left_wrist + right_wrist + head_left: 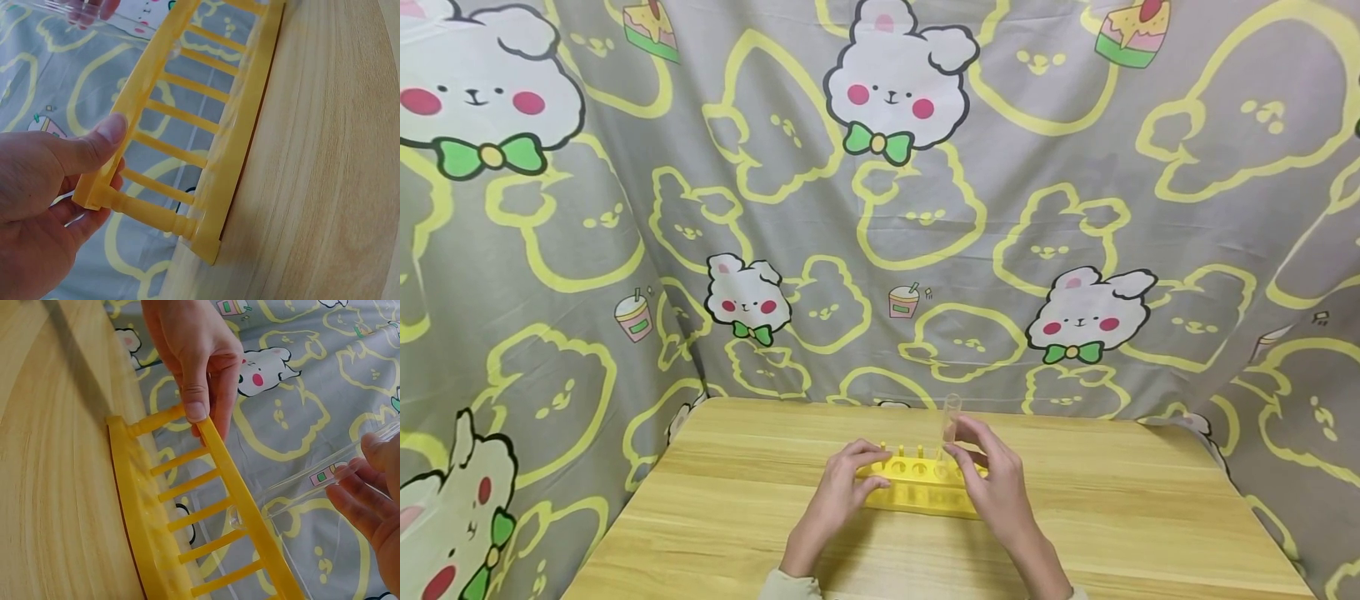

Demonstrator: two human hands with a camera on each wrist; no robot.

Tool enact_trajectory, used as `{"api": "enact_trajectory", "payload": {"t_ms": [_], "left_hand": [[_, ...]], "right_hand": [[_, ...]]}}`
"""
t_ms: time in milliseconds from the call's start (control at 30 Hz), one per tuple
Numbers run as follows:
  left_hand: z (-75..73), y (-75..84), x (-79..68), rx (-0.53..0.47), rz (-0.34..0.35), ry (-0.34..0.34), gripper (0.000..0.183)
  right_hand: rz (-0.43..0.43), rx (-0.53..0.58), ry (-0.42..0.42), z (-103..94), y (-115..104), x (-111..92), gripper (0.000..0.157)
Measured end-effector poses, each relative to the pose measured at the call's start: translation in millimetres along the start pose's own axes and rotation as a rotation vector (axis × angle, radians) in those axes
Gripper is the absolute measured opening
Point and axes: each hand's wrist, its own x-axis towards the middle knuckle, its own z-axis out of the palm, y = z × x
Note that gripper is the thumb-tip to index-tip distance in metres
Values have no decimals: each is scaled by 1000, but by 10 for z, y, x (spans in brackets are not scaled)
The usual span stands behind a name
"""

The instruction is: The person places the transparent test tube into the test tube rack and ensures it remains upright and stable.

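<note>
A yellow test tube rack (917, 501) stands on the table, with round holes in its top plate and a row of pegs along the far side. My left hand (841, 485) grips the rack's left end, thumb (111, 130) on the top plate and fingers curled beneath it. Between the thumb and fingers of my right hand (997, 482) is a clear test tube (952, 410), held upright over the rack's right half. In the right wrist view the tube's rounded bottom (235, 517) pokes just below the top plate.
The wooden table (737, 467) runs out around the rack on every side. A grey curtain (820, 225) printed with rabbits hangs behind the table's back edge and along both sides.
</note>
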Motion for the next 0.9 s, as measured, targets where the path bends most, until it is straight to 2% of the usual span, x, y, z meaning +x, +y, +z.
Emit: {"api": "enact_trajectory", "payload": {"t_ms": [600,900], "left_hand": [[-2,-1,-2,6,19,12,39],[3,0,-6,6,34,23,38]], "right_hand": [[10,-20,11,58,78,-47,52],[7,24,-14,77,98,-54,54]]}}
